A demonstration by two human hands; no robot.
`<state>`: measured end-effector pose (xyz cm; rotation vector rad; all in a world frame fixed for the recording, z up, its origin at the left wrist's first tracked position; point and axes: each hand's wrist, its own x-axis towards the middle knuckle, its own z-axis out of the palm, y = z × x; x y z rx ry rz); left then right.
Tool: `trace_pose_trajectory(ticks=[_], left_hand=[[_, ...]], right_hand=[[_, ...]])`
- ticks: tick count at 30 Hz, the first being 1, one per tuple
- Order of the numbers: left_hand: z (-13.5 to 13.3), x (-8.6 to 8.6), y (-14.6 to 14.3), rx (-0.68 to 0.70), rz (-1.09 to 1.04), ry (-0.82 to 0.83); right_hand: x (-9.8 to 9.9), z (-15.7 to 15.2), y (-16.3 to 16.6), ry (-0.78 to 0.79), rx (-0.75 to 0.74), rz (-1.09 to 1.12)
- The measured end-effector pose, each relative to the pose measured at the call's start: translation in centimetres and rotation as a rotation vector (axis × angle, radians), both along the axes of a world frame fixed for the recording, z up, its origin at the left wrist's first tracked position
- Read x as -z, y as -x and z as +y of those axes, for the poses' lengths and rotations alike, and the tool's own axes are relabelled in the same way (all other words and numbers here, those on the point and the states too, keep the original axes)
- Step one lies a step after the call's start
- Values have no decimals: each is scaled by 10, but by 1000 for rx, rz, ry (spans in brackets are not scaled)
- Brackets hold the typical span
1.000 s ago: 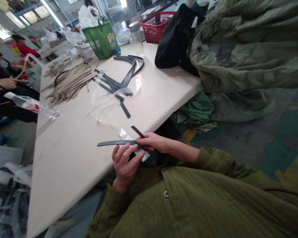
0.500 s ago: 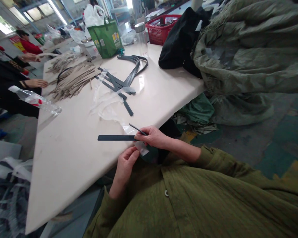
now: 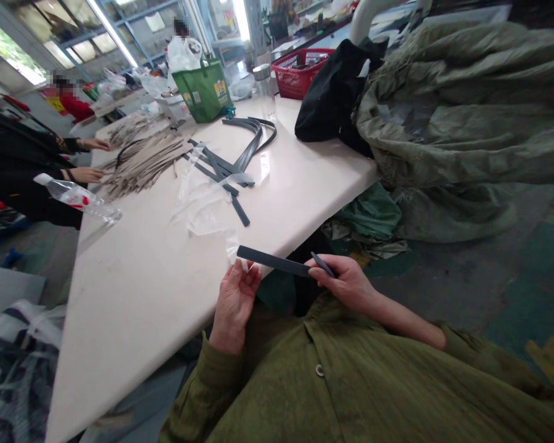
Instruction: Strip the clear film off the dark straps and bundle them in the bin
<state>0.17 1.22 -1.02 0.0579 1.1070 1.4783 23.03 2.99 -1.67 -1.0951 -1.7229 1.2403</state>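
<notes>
My right hand [image 3: 346, 280] is closed around one end of a flat dark grey strip [image 3: 274, 261], which points left past the table edge. A short, slim dark piece [image 3: 324, 264] also sticks up from this hand; its kind is unclear. My left hand [image 3: 235, 301] is closed in a pinch just below the strip's free end. At its fingertips is thin clear plastic film [image 3: 232, 245], partly hidden by the fingers. Farther up the table [image 3: 133, 295] lie more dark grey strips [image 3: 219, 166], some straight and some curved, with loose clear film [image 3: 203, 206] among them.
A plastic bottle [image 3: 80, 197] lies at the left, near a co-worker's hands [image 3: 87, 175] and a pile of beige strips [image 3: 143, 163]. Behind are a green bag [image 3: 203, 92], glass bottle [image 3: 264, 92], red basket [image 3: 295, 74] and black bag [image 3: 325, 98]. A large sack [image 3: 443, 117] stands right.
My right hand has moved right and swung the strip so it tilts, its free end now by my left fingertips. My left hand has risen slightly. The view has tipped up a little.
</notes>
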Motion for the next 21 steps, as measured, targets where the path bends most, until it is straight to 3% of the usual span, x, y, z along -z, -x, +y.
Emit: trace_pose_trajectory(ticks=[6,12,21], left_hand=[[14,-6,-7,-33,-11,-16],[10,-2,-18,68,47,-76],[3,10,-17,95,29,-51]], right_hand=[[6,-28,-34,-112,-12,-64],[16,-27,-30,-38,24,-100],[22,-28,-32,-16,53,-106]])
